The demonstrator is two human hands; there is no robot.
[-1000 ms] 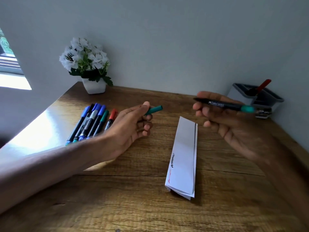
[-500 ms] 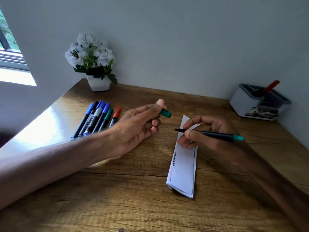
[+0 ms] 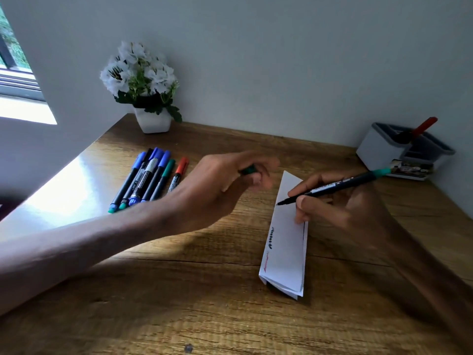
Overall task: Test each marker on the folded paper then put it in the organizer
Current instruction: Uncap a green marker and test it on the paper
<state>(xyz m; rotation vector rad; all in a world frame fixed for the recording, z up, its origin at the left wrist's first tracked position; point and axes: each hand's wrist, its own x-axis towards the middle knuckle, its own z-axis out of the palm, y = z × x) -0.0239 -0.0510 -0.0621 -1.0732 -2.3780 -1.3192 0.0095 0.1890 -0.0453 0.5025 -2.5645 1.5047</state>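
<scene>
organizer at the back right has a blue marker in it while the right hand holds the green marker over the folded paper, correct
Not quite. The marker in the organizer is a red marker, not a blue one, as the head view shows. The rest holds: the right hand holds the green marker over the folded paper.

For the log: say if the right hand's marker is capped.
Uncapped. The marker shows a bare tip at the folded paper; the left hand holds a green cap.
</scene>
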